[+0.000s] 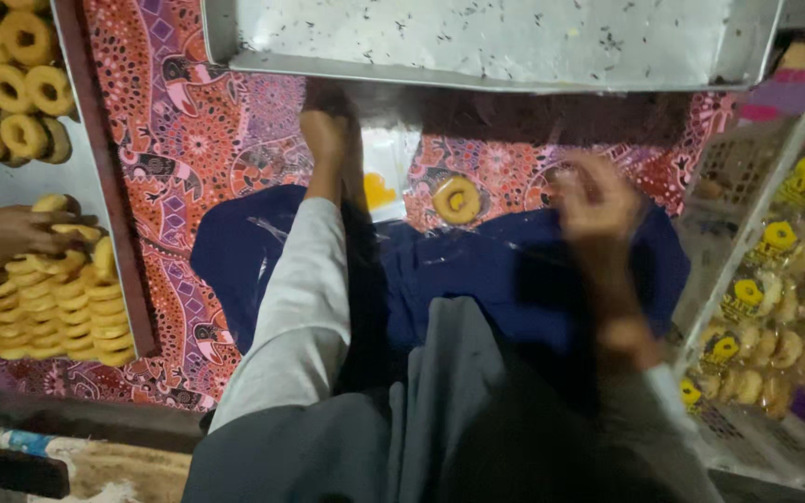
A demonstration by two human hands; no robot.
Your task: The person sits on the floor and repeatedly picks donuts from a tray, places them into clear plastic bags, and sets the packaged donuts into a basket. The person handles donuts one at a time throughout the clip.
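Batik cloth in pink and red covers the surface, with a dark blue cloth spread over the person's lap. The left hand reaches forward to a clear plastic bag lying just below a big metal tray; its fingers are bent down against the bag's edge, though whether they pinch it I cannot tell. A single ring-shaped cookie lies on the cloth between the two hands — near the bag, touched by neither hand. The right hand is raised over the blue cloth and blurred, fingers curled; what it holds, if anything, cannot be made out. At far left another person's hand rests on stacked ring cookies. At right, a white basket holds bagged cookies.
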